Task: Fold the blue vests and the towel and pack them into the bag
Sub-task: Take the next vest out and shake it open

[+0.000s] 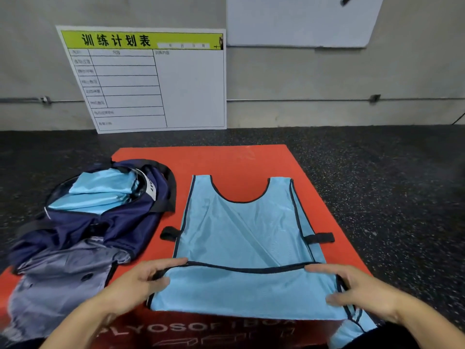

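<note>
Bag (83, 222), navy, lies open at left of frame on the red mat (251, 159), folded light-blue vests (100, 190) inside. At centre we note a blue vest (241, 230) spread flat, near hem folded up. Our left hand (141, 280) and right hand (362, 290) pinch that hem's corners.

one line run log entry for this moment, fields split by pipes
stage: folding vest | left hand: pinches vest hem corner | right hand: pinches other corner | vest: flat on red mat | bag: open, folded blue vests inside
</note>
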`<control>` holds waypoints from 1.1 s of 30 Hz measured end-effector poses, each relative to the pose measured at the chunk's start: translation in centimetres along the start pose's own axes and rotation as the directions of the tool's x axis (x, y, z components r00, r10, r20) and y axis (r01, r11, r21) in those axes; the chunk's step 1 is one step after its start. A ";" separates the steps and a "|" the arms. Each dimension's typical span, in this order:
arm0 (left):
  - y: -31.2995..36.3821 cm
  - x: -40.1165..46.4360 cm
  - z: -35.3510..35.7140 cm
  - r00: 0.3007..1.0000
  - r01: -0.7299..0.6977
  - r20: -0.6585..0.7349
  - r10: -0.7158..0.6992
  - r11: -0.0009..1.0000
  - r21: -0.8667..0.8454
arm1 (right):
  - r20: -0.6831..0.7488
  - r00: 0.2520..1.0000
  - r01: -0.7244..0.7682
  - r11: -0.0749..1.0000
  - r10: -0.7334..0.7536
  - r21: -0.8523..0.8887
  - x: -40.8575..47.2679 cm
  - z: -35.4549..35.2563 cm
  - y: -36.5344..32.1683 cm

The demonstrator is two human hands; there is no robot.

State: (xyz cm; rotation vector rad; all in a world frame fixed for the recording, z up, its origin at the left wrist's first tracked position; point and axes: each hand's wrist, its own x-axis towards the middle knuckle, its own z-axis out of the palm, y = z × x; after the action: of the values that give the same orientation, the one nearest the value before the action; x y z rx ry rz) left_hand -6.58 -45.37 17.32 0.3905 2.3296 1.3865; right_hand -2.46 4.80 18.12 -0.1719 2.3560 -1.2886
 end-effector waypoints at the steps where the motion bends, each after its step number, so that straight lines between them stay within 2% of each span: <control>1: 0.4 0.0 -0.2 1.000 -0.024 -0.020 0.023 1.000 -0.007 | -0.026 1.000 0.013 1.000 -0.013 0.013 -0.3 -0.1 -0.3; 6: 2.6 1.4 -1.4 0.984 -0.123 -0.129 0.120 0.992 -0.017 | -0.130 0.990 0.064 0.996 -0.055 0.067 -0.1 -2.0 -2.4; 14: 5.8 8.8 -4.5 0.937 -0.128 -0.328 0.123 0.992 0.007 | -0.193 0.979 0.074 0.995 -0.060 0.063 5.7 -7.6 -6.0; 25: 2.7 20.8 -7.8 0.920 -0.002 -0.391 0.003 1.000 0.003 | -0.180 0.983 -0.025 0.995 0.041 0.093 17.7 -11.7 -5.2; 30: -0.7 24.4 -7.0 0.932 0.100 -0.357 -0.061 0.991 0.092 | -0.181 0.977 -0.084 0.985 0.111 0.149 22.2 -11.1 -1.6; 33: -2.1 25.6 -7.5 0.939 0.086 -0.341 -0.030 0.985 0.151 | -0.168 0.979 -0.098 0.987 0.118 0.127 23.6 -11.3 -0.9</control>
State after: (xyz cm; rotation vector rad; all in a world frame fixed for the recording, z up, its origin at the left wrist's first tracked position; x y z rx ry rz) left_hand -32.75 -41.03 13.70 0.1328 2.7204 1.3241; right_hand -28.61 5.59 16.45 0.1097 2.3867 -1.4360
